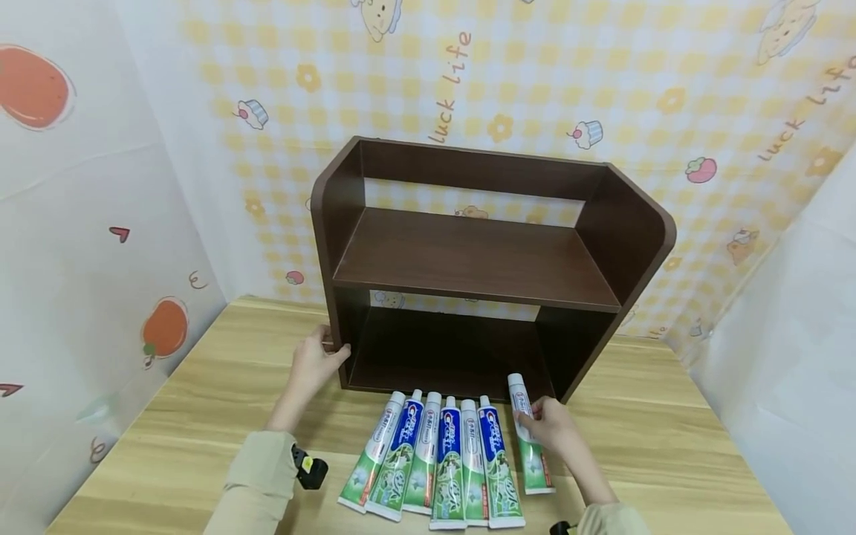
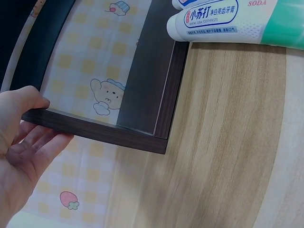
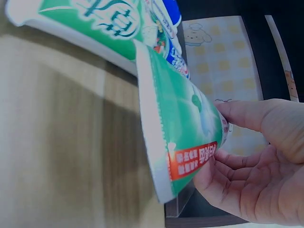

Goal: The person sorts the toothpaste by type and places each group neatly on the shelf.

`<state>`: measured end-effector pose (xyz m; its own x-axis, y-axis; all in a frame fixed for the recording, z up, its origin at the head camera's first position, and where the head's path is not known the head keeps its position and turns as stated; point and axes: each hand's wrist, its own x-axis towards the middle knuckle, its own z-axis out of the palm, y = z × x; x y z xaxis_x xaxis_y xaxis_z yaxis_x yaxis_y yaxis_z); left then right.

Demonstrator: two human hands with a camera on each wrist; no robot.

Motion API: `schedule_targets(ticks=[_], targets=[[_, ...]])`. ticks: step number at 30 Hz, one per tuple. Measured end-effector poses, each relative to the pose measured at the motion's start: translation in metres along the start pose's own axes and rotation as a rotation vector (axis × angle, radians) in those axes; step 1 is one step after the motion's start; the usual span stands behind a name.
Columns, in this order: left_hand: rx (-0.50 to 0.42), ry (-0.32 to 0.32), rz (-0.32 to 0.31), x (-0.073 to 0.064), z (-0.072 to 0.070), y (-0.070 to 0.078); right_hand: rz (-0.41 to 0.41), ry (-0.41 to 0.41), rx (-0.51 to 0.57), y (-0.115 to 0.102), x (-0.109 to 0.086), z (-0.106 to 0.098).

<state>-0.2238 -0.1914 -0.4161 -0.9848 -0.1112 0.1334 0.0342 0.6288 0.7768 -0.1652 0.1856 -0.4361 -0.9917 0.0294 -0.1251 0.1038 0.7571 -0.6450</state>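
Note:
A dark brown two-tier shelf (image 1: 468, 256) stands on the table. My left hand (image 1: 312, 368) grips the lower edge of its left side panel, thumb on the inner face and fingers outside, as the left wrist view shows. My right hand (image 1: 555, 425) pinches a white-and-green toothpaste tube (image 1: 530, 452) between thumb and fingers. Its cap points at the shelf and overlaps the bottom board's right front in the head view. Left of it, several toothpaste tubes (image 1: 449, 472) lie side by side before the shelf, blue-and-green Crest ones alternating with white-and-green ones.
The wood-grain table (image 1: 669, 438) reaches out on both sides of the shelf. Behind it hangs a yellow checked cloth (image 1: 535, 96) with cartoon prints. White printed sheets (image 1: 87, 223) border the table at left and right.

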Motion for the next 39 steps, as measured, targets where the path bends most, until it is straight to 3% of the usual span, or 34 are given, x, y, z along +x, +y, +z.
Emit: schedule_targets(ticks=[12, 20, 39], targets=[[0.016, 0.002, 0.001, 0.002, 0.0, 0.001, -0.017, -0.013, -0.011, -0.012, 0.016, -0.01], [0.036, 0.0, 0.005, 0.002, -0.001, 0.004, 0.009, -0.053, -0.071, -0.018, 0.041, -0.017], [0.01, -0.006, -0.009, 0.003, 0.0, 0.003, 0.062, -0.14, 0.009, -0.018, 0.087, -0.011]])
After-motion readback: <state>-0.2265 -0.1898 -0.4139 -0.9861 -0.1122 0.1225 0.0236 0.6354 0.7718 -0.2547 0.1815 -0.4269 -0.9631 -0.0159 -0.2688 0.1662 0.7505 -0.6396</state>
